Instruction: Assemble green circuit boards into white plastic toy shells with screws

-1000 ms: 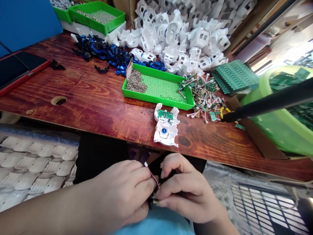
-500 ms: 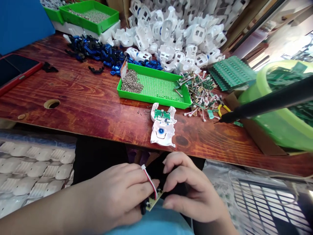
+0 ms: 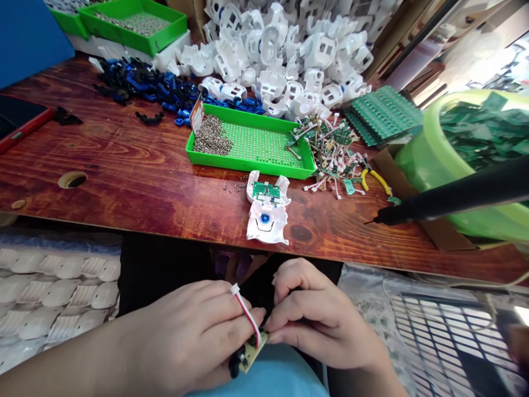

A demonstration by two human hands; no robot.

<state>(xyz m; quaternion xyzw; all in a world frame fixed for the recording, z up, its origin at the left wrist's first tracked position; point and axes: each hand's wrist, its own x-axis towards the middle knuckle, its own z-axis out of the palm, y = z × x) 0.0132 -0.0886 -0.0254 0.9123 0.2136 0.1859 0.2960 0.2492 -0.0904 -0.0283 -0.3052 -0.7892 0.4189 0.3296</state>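
You hold the small circuit board (image 3: 255,353) just above the blue cloth (image 3: 268,380), short of the tabletop (image 3: 136,193). The fingers of your left hand (image 3: 202,331) grip it from one side, with the red-and-white cable (image 3: 247,314) lying across them. Your right hand (image 3: 318,317) pinches its far corner between thumb and forefinger. On the tabletop, the open white shell (image 3: 268,231) sits near the green tray (image 3: 248,164).

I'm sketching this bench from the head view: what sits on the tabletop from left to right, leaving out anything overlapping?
Red-edged dark device → open white shell → yellow-handled pliers → light green tub
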